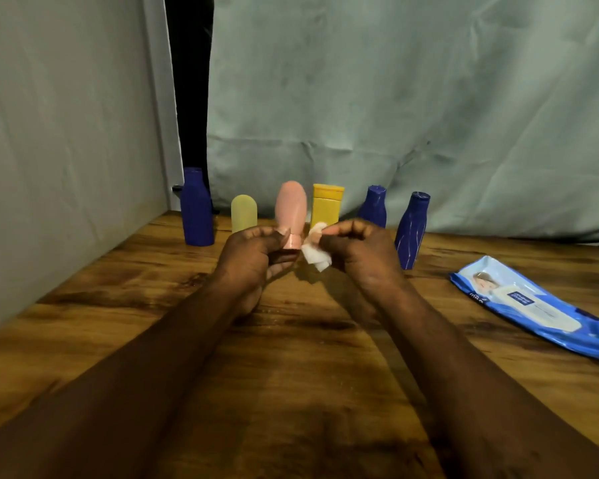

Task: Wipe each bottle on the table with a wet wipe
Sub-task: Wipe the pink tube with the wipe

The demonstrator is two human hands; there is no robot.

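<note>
Left grip (253, 257) curls round the cap end of the pink bottle (291, 205) and holds it upright, cap down, it seems a bit above the surface (291, 357). Right grip (357, 250) pinches a bunched white wet wipe (315, 252) just beside the cap, on its right; I cannot tell if they touch. I think the pink bottle is the one being wiped now. Next the wipe needs to rub up the long body above the left grip, and the bottle needs turning so every side gets clean. Five other bottles (326, 205) stand in a row behind.
</note>
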